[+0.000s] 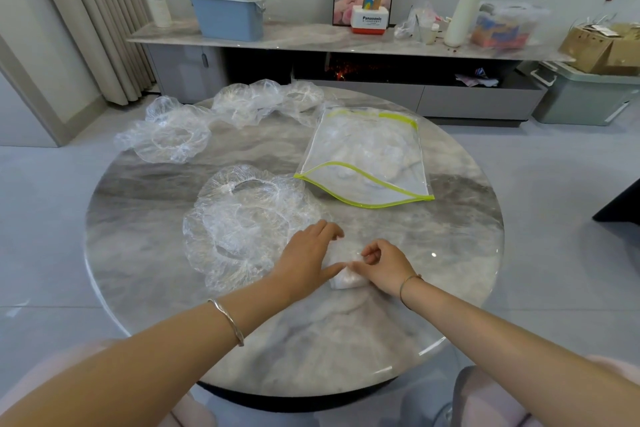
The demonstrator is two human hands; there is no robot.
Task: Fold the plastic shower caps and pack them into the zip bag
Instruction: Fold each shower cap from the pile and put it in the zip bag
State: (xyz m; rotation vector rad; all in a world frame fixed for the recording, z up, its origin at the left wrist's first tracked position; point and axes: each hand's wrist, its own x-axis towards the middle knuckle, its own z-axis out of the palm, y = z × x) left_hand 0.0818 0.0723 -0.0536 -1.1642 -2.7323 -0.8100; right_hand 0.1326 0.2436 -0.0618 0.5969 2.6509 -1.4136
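Note:
A small folded shower cap point(343, 279) lies on the round marble table point(138, 236) near its front. My left hand point(308, 260) presses flat on its left part with straight fingers. My right hand point(384, 265) pinches its right edge with curled fingers. An unfolded clear cap point(239, 222) lies just left of my hands. Two more clear caps lie at the far left point(169, 135) and at the back point(263, 100). The clear zip bag point(370, 156) with a yellow-green edge lies right of centre, its mouth open toward me, with folded caps inside.
Behind the table runs a low cabinet point(311, 42) carrying a blue bin point(228, 12), a white roll point(462, 19) and boxes. A green storage crate point(585, 97) stands on the floor at the right. A curtain point(93, 10) hangs at the left.

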